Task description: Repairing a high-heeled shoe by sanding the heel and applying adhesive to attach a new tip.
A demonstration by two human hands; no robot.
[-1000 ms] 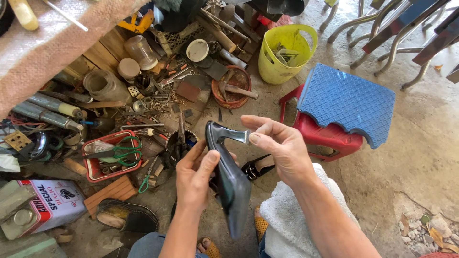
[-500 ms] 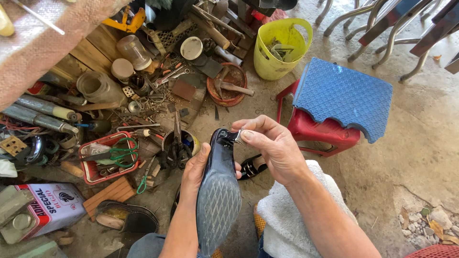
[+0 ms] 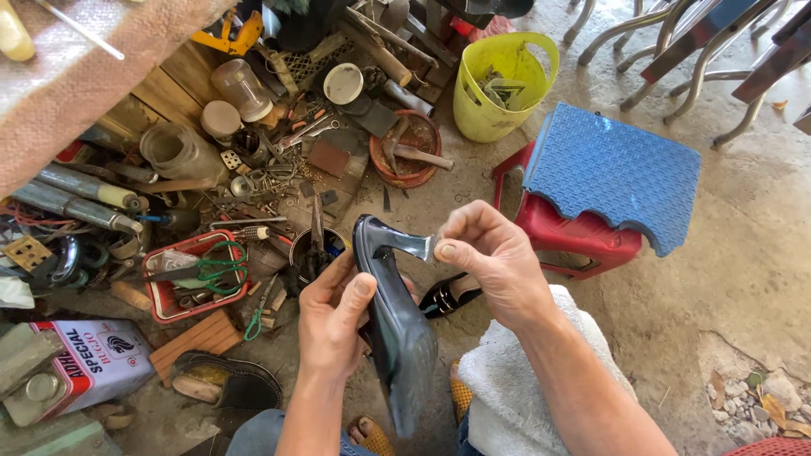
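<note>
A dark high-heeled shoe [image 3: 397,325] is held sole-up in front of me, toe pointing toward my lap. My left hand [image 3: 334,317] grips its left side at the arch, thumb on the sole. My right hand [image 3: 490,262] pinches the tip of the thin silvery heel [image 3: 405,242] between thumb and fingers. A white towel [image 3: 507,380] lies over my right knee under that forearm.
A red stool with a blue mat [image 3: 612,173] stands at the right, a yellow bucket [image 3: 498,80] behind it. Tools, jars, nails and a red tray [image 3: 194,274] crowd the floor at left. A glue can [image 3: 89,363] and a loose sole [image 3: 228,384] lie near my left leg.
The shoe has turned so its sole faces up more squarely and sits lower. My right hand has shifted from the shoe's heel base onto the heel tip.
</note>
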